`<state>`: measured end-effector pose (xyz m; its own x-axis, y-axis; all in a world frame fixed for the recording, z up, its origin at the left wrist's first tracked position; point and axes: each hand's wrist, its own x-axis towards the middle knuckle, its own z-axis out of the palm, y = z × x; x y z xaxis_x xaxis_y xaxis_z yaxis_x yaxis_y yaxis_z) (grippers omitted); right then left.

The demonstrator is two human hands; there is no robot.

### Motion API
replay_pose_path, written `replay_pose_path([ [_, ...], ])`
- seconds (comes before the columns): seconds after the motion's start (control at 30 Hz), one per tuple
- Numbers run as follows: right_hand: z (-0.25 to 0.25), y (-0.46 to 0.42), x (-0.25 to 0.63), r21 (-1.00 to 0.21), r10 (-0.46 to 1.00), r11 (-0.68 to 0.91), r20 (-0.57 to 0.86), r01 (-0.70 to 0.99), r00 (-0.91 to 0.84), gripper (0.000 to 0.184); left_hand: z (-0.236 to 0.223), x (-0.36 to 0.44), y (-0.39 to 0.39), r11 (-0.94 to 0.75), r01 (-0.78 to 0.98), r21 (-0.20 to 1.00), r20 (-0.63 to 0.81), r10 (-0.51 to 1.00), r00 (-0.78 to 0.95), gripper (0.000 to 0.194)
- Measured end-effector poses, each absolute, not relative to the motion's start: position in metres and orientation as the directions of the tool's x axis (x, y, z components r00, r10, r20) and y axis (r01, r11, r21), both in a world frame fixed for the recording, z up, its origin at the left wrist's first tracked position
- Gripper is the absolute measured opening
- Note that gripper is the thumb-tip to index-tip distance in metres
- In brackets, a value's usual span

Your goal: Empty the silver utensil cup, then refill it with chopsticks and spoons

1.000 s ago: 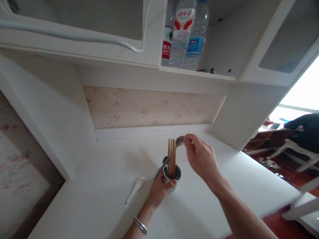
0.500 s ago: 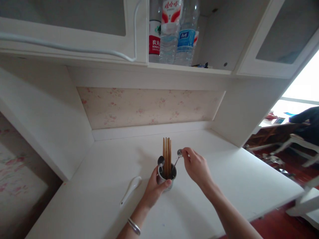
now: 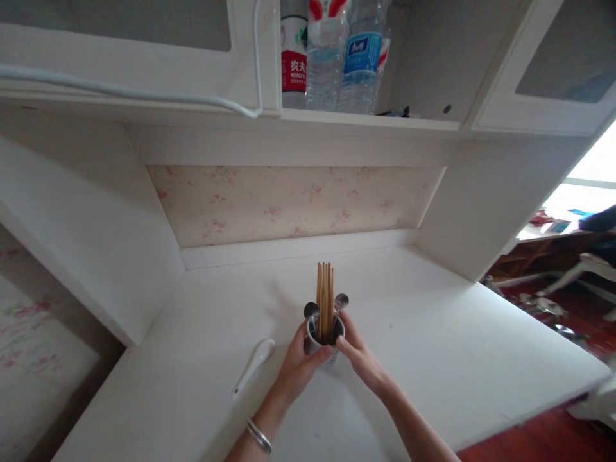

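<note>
A pale round cup [image 3: 332,355] stands on the white desk, held between both hands. My left hand [image 3: 299,359] is wrapped round its left side, thumb across the front. From the right, my right hand [image 3: 360,353] closes on the cup's rim and side. Several wooden chopsticks [image 3: 325,301] stand upright in the cup. One metal spoon [image 3: 311,311] leans out at the left, bowl up; a second metal spoon [image 3: 341,301] leans out at the right. To the left of my left hand lies a white soup spoon [image 3: 255,364] on the desk.
The white desk [image 3: 433,321] runs to a front edge at right. Above it, an open shelf [image 3: 370,119] holds several plastic bottles [image 3: 325,67]. A white cable [image 3: 192,97] hangs across the cabinet door at left. Side panels bound the desk.
My right hand has let go of the right metal spoon, which now rests in the cup, and has moved down and left onto the cup. My left hand still holds it.
</note>
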<state>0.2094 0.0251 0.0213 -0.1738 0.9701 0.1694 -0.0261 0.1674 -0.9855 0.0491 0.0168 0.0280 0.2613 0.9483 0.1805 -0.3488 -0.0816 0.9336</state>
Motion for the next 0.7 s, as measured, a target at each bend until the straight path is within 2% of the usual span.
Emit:
replay_pose_path([
  [0.07,0.014,0.022,0.203,-0.981,0.947,0.145,0.175,-0.127,-0.27,0.087,0.028,0.048,0.016,-0.095,-0.315,0.944,0.183,0.947,0.265,0.063],
  [0.13,0.013,0.02,0.198,-0.974,0.934,0.147,0.194,-0.173,-0.301,0.091,0.03,0.046,0.014,-0.098,-0.286,0.953,0.181,0.942,0.282,0.063],
  [0.33,0.012,0.021,0.192,-0.973,0.954,0.177,0.208,-0.151,-0.217,0.068,0.034,0.041,0.013,-0.109,-0.217,0.97,0.173,0.936,0.306,0.064],
  [0.4,0.009,0.022,0.193,-0.972,0.954,0.194,0.218,-0.132,-0.205,0.067,0.032,0.038,0.011,-0.17,-0.114,0.979,0.195,0.945,0.262,0.061],
  [0.5,0.004,0.023,0.195,-0.968,0.947,0.21,0.236,-0.133,-0.216,0.07,0.028,0.025,0.005,-0.215,0.191,0.958,0.191,0.972,0.138,0.054],
  [0.6,-0.001,0.026,0.198,-0.971,0.952,0.21,0.23,-0.116,-0.202,0.073,0.026,-0.003,0.0,-0.217,0.55,0.806,0.219,0.974,0.063,0.037],
  [0.7,-0.004,0.028,0.201,-0.975,0.957,0.192,0.212,-0.115,-0.198,0.075,0.026,-0.036,-0.002,-0.186,0.811,0.556,0.234,0.97,0.062,0.031],
])
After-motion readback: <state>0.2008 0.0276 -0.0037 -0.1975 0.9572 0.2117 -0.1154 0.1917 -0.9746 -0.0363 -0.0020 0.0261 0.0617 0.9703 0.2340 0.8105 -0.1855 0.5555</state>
